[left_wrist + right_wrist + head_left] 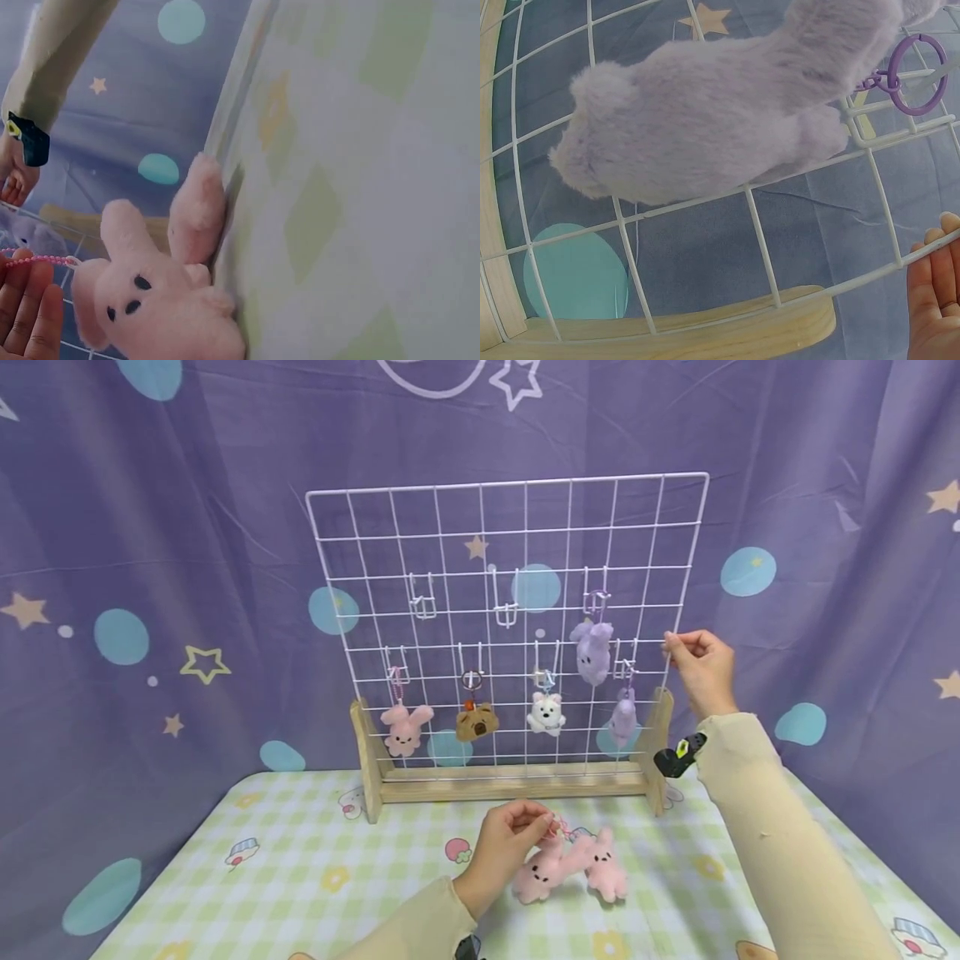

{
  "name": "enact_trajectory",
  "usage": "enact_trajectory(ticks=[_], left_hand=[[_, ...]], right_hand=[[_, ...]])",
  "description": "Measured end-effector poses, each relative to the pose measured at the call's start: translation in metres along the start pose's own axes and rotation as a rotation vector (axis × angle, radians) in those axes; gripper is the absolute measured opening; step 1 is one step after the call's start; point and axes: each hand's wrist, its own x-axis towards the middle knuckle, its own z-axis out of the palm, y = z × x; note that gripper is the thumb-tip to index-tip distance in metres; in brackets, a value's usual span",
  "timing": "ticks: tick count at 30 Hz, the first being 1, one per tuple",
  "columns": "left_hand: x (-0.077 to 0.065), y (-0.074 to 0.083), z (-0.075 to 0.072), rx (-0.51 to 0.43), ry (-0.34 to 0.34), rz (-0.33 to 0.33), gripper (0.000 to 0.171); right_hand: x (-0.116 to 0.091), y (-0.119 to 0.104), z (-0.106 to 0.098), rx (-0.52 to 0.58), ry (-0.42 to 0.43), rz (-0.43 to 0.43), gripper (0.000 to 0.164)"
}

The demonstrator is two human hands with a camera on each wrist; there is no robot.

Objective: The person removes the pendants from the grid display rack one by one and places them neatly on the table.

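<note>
My left hand (504,852) pinches the pink bead chain (46,259) of a pink plush rabbit keychain (542,872), just above the table. A second pink plush rabbit (606,867) rests on the cloth beside it. With thumb and fingers, my right hand (705,670) grips the right edge of the white wire grid rack (504,485). In the right wrist view, its fingers (924,289) lie along the outer wire. Near that hand hang a larger purple plush (594,653) and a smaller purple plush (624,718).
Lower hooks also carry a pink rabbit (406,731), a brown bear head (477,722) and a white bear (547,713). Two upper hooks (423,606) hold no plush. The rack's wooden base (517,787) stands at the back of the checked tablecloth (315,843), before a purple curtain (187,468).
</note>
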Motion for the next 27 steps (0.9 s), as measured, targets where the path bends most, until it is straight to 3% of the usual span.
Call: enact_trajectory(ticks=[6, 12, 18, 27], left_hand=[[0.011, -0.026, -0.005, 0.037, 0.029, -0.001, 0.011], [0.015, -0.032, -0.012, 0.050, 0.072, -0.005, 0.014], [0.016, -0.034, -0.018, 0.048, 0.084, -0.016, 0.014], [0.006, -0.014, -0.026, 0.143, 0.135, -0.011, 0.011]], right_hand=[[0.001, 0.001, 0.001, -0.004, 0.002, 0.006, 0.012], [0.010, 0.015, -0.004, -0.012, 0.012, 0.002, 0.013], [0.015, 0.024, -0.006, -0.014, 0.017, -0.023, 0.015], [0.015, 0.024, -0.007, -0.012, 0.024, -0.009, 0.015]])
